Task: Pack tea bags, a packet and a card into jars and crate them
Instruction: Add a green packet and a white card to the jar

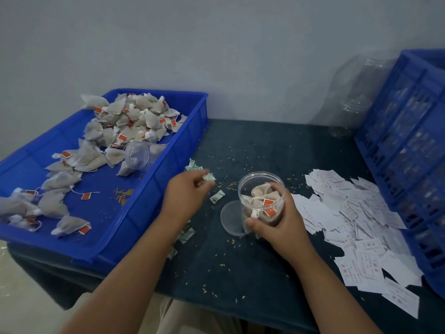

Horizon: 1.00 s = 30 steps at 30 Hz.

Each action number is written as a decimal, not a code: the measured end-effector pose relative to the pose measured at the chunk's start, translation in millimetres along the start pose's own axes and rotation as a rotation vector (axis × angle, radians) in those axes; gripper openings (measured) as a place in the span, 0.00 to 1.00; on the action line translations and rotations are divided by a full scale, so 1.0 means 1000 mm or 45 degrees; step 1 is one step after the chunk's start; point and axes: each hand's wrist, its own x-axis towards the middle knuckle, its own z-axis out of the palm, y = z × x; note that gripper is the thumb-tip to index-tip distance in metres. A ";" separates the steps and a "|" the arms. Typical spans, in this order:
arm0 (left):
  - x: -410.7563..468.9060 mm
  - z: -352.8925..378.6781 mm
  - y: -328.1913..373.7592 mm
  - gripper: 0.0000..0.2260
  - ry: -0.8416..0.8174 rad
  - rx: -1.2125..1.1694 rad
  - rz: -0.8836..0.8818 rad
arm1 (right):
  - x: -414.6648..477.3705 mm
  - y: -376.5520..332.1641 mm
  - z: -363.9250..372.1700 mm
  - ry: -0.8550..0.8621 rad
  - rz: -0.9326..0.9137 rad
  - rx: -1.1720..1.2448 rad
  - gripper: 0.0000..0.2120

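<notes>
Clear jar, green packet in hands

- Dim, flat, cool light; shadows on the table are soft and faint.
- Motion blur smears the fingertips of the left hand and the packet they pinch.
- The crate at the right edge looks soft and bowed.
- A weak sheen lies on the rim of the jar.

Bare forearms, left hand, right hand; light khaki trousers.
</notes>
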 end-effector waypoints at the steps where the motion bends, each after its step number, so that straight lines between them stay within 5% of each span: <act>1: -0.002 -0.008 0.013 0.07 0.044 -0.082 -0.005 | 0.000 0.000 0.000 0.002 -0.013 -0.014 0.37; 5: -0.016 -0.026 0.070 0.06 -0.056 -0.308 0.295 | 0.000 -0.004 0.001 0.037 -0.056 -0.053 0.38; 11: -0.026 -0.012 0.099 0.10 -0.360 0.167 0.577 | -0.003 -0.004 -0.003 0.054 -0.106 0.006 0.39; 13: -0.028 -0.007 0.096 0.12 -0.396 0.121 0.581 | -0.003 -0.004 -0.004 0.063 -0.114 0.010 0.40; 19: -0.026 0.018 0.081 0.05 -0.018 -0.434 0.293 | 0.004 -0.009 -0.017 0.261 -0.136 0.015 0.37; 22: -0.021 0.041 0.067 0.04 -0.237 -0.155 0.182 | 0.008 -0.011 -0.033 0.524 -0.117 -0.033 0.35; 25: -0.026 0.070 0.058 0.06 -0.561 0.279 0.311 | 0.014 -0.007 -0.044 0.770 -0.073 -0.090 0.34; 30: -0.027 0.111 0.067 0.21 -0.487 0.515 0.565 | 0.023 0.003 -0.053 0.941 -0.086 -0.090 0.29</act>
